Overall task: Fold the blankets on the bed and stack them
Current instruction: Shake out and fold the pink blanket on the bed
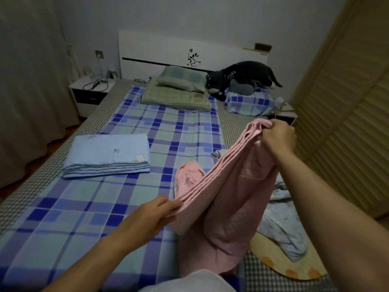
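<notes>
My right hand [277, 137] grips one end of the pink blanket [231, 199], fingers curled over a bunch of gathered edges and held high. My left hand [156, 216] pinches the other end of the same edges, lower and nearer me, thumb on top and fingers under the layers. Between my hands the stacked pink edges run as a taut, slanting band, several layers showing side by side. Below that band the rest of the pink blanket hangs in a loose pouch and drops down to the near edge of the bed [63, 228], with one rumpled lobe resting on the plaid sheet just beyond my left hand.

To the right of the pink blanket a pale blue blanket [284, 226] lies crumpled, unfolded, on the bed's right side, partly over a cream mat [273, 262] with orange dots. Well to the left of the pink blanket, a folded blue blanket [107, 154] sits flat on the sheet, its layered edge facing me.

Far beyond the pink blanket, at the head of the bed, two green pillows [179, 89] are stacked, and right of them a dark plush toy [242, 77] lies on a plaid bundle [248, 103]. A white headboard [168, 51] stands behind, with a nightstand [90, 91] at its left.
</notes>
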